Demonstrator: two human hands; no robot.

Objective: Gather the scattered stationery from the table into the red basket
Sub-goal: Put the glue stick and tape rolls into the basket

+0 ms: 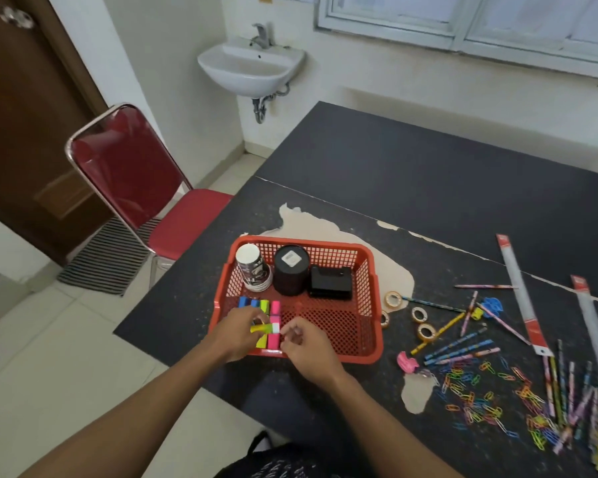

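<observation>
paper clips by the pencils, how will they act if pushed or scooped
The paper clips lie loose and spread out, so a push may slide them apart. Small and thin, they look light; tangled ones may lift in clumps.

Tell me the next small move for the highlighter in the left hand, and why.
Probably lower the yellow-green highlighter and lay it beside the row of coloured highlighters in the red plastic mesh basket, then let go. The left hand holds it crosswise just over that row, and colourful pencils, tape rolls and paper clips wait on the dark table.
</observation>
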